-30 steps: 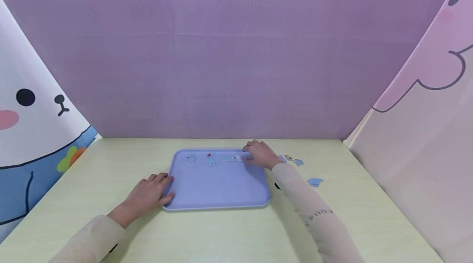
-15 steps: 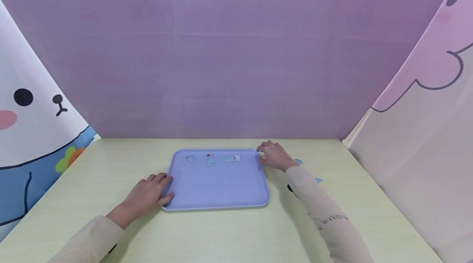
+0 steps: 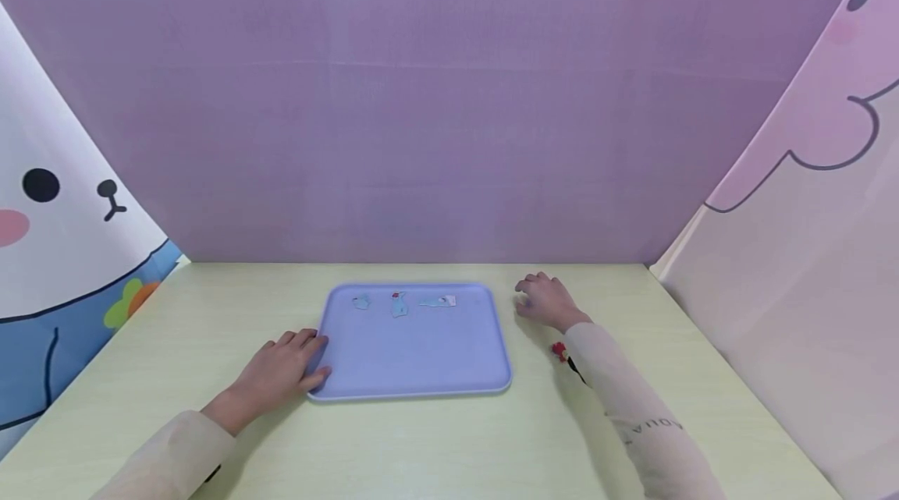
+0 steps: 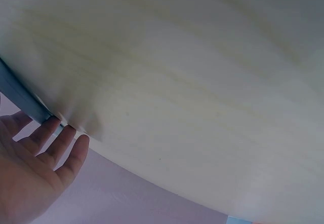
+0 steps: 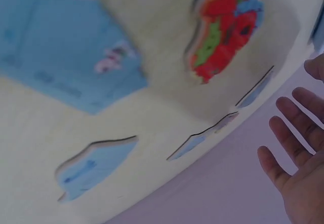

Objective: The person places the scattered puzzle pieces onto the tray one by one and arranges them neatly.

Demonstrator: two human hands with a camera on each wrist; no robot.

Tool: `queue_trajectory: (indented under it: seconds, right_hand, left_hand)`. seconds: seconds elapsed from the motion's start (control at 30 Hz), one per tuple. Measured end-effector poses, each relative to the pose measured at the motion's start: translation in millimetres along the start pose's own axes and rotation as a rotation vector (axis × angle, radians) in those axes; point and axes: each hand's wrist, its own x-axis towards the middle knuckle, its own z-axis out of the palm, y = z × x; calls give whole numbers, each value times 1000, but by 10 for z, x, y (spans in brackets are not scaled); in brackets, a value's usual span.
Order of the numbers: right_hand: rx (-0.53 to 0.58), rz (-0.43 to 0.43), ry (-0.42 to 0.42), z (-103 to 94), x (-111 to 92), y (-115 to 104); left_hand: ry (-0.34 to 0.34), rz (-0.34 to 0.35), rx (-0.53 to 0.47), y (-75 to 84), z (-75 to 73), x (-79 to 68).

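Note:
My left hand [image 3: 286, 363] rests on the left rim of a lavender tray [image 3: 414, 363], its fingers spread; in the left wrist view its fingertips are right at the tray's edge [image 4: 23, 95]. Along the tray's far side lie three small light-blue puzzle pieces, one [image 3: 399, 304] with a red patch. My right hand [image 3: 548, 302] is just right of the tray with relaxed fingers and holds nothing. In the right wrist view, a red and green puzzle piece [image 5: 225, 36], a large blue piece [image 5: 61, 41] and several smaller blue pieces [image 5: 96, 168] lie on the table.
The pale wooden table [image 3: 421, 453] runs back to a purple cloth wall [image 3: 421, 133]. Printed cartoon cloths stand at the left [image 3: 70, 250] and right [image 3: 808, 266]. My right forearm hides most of the table pieces in the head view.
My right hand has moved right, from over the tray's far right corner to beside the tray. My left hand and the pieces on the tray have stayed put.

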Motion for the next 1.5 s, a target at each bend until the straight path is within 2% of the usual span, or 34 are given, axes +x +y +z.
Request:
queue_trajectory:
  seconds: [0.5, 0.9, 1.5]
  right_hand:
    - [5, 72, -16, 81, -117, 146]
    - [2, 103, -43, 150, -101, 200]
    - [-5, 100, -48, 144, -97, 182]
  left_hand:
    - [1, -5, -6, -17, 42, 4]
    - [-6, -4, 0, -20, 47, 7]
    - [-12, -10, -6, 5, -4, 8]
